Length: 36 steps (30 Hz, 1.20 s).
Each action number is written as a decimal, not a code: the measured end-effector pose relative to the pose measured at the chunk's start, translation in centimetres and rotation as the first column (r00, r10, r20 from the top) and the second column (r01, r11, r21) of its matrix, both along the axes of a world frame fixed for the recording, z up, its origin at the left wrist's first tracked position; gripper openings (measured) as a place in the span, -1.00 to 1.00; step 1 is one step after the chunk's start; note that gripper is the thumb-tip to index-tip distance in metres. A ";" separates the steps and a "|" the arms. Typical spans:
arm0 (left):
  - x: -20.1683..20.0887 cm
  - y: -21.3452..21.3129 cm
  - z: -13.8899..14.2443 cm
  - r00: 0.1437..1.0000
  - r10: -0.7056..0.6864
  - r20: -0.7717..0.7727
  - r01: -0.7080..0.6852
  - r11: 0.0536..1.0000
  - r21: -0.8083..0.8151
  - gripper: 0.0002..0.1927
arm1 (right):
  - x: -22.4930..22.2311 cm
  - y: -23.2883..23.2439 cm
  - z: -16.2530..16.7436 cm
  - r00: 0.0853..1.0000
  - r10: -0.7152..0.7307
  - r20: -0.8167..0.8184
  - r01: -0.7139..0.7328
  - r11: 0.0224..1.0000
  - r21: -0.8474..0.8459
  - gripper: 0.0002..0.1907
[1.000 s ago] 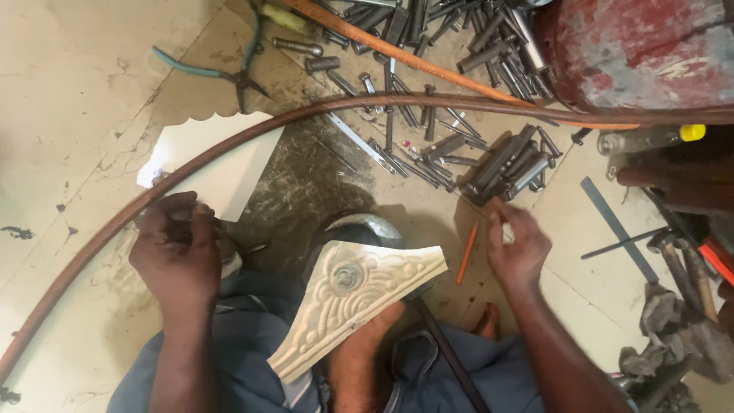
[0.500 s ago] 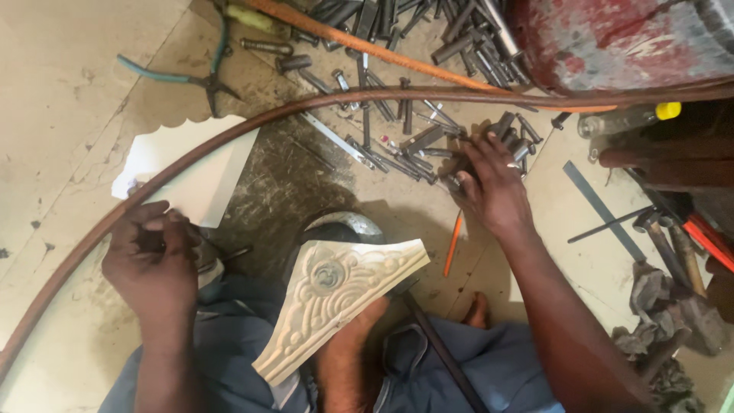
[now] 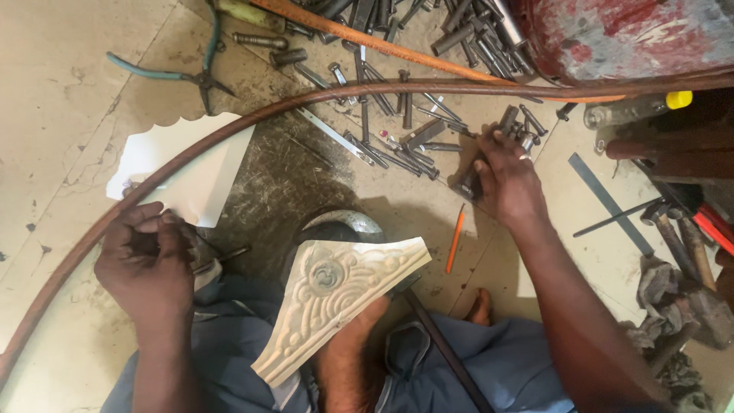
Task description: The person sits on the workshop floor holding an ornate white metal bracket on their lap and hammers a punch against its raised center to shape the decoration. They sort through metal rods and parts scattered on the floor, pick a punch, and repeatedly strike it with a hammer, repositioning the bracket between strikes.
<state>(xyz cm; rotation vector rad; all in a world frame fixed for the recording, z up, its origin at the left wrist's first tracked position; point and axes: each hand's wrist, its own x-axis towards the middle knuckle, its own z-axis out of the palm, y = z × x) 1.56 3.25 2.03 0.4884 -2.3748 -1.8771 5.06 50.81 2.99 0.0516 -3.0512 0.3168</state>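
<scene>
My left hand (image 3: 145, 264) is curled around thin metal punches whose tips (image 3: 222, 258) stick out to the right, just below a white paper template (image 3: 195, 164). My right hand (image 3: 506, 177) reaches into a pile of dark steel punches (image 3: 397, 145) on the floor, and its fingers close on a dark punch (image 3: 468, 186) at the pile's right edge. An embossed, pale metal sheet (image 3: 340, 302) with scroll patterns rests tilted over my foot, between the two arms. An orange pencil (image 3: 455, 239) lies on the floor below my right hand.
A long brown curved hose (image 3: 306, 95) arcs across the floor from lower left to the right edge. Teal-handled pliers (image 3: 191, 73) lie at upper left. A red cylinder (image 3: 627, 38) stands at upper right. Hammers (image 3: 680, 233) and a flat metal strip (image 3: 604, 200) lie at the right.
My right hand has gone from beside the orange pencil up into the pile of punches and closed on one. My left hand keeps its hold and has barely moved.
</scene>
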 end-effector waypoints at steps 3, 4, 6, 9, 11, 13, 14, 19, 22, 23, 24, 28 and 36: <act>0.0 0.0 0.1 1.000 0.005 0.028 -0.005 1.000 -0.001 -0.87 | -0.7 -0.8 0.2 0.993 -0.099 0.056 0.101 0.994 -0.028 -0.63; -0.1 -0.1 0.1 0.999 0.012 0.039 -0.012 1.000 0.003 -0.87 | -0.9 -1.4 0.1 0.999 -0.047 0.010 0.048 0.997 -0.055 -0.64; -0.1 -0.2 0.0 1.000 0.008 0.026 -0.009 1.000 0.027 -0.87 | -1.0 -3.1 -0.4 0.995 0.054 -0.081 -0.063 0.993 -0.103 -0.66; 0.0 -0.3 -0.1 0.999 0.012 0.032 -0.013 0.999 0.040 -0.86 | -1.7 -6.5 -1.8 0.984 0.160 -0.081 -0.167 0.983 -0.079 -0.55; -0.1 -0.2 -0.1 1.000 0.005 0.024 -0.006 0.999 0.032 -0.86 | -1.8 -8.7 -2.7 0.986 0.153 -0.070 -0.156 0.987 -0.043 -0.53; 0.0 -0.2 0.0 1.000 -0.008 -0.001 0.008 1.000 0.014 -0.86 | -1.6 -9.7 -2.8 0.985 0.171 -0.035 -0.174 0.982 -0.079 -0.50; 0.0 -0.1 0.1 1.000 -0.010 -0.002 0.010 1.000 0.011 -0.85 | -1.3 -9.8 -2.7 0.981 0.195 -0.002 -0.193 0.972 -0.136 -0.48; 0.2 0.2 0.5 1.000 -0.008 0.017 0.008 1.000 -0.003 -0.87 | -1.9 -6.9 -1.8 0.972 0.233 0.026 -0.220 0.943 -0.249 -0.55; 0.2 0.2 0.6 1.000 -0.020 0.013 0.020 1.000 0.020 -0.88 | -4.9 -2.8 -1.5 0.962 0.159 -0.221 -0.174 0.983 -0.053 -0.65; 0.2 0.3 0.6 1.000 -0.018 0.008 0.018 0.999 0.031 -0.87 | -6.3 -1.2 -1.5 0.954 0.099 -0.284 -0.108 0.994 -0.018 -0.66; 0.1 0.3 0.6 1.000 -0.017 0.000 0.017 0.999 0.042 -0.87 | -8.0 0.4 -1.5 0.951 0.080 -0.298 -0.092 0.995 -0.026 -0.64; 0.0 0.6 0.7 1.000 -0.009 0.025 0.009 1.000 0.013 -0.85 | -15.6 6.4 -2.8 0.961 0.104 -0.256 -0.110 0.994 -0.011 -0.52; 0.1 0.5 0.2 0.999 0.001 0.032 0.001 0.998 -0.063 -0.89 | -21.2 8.6 -8.4 0.930 -0.129 -0.345 0.095 0.989 -0.114 -0.49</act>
